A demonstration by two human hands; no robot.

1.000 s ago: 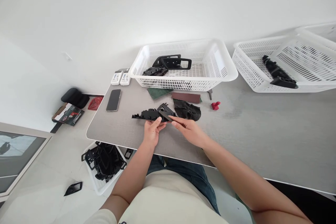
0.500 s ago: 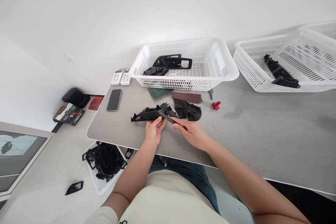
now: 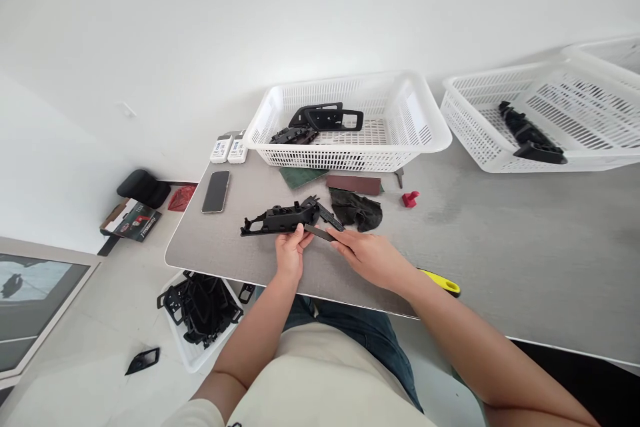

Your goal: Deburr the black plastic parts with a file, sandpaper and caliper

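My left hand [image 3: 290,255] grips a black plastic trim part [image 3: 283,219] by its near edge, thumb on top, just above the table. The part is long and narrow, with clips along it and an opening at its left end. My right hand [image 3: 367,252] is closed around a flat dark strip that looks like a file [image 3: 320,233]. Its tip lies against the part's near edge, beside my left thumb. The rest of the strip is hidden in my palm. Just beyond my fingers lies a crumpled black cloth [image 3: 357,209].
A white basket [image 3: 350,159] with black parts stands at the back; another basket [image 3: 480,140] is to its right. Green sheet [image 3: 300,177], brown strip [image 3: 354,185], red piece [image 3: 411,199] and phone [image 3: 216,191] lie around. A yellow handle [image 3: 443,281] shows beside my right forearm.
The trim part has turned and shifted slightly left in my left hand. My right hand has lowered the file a little. The yellow handle now shows beside my forearm.
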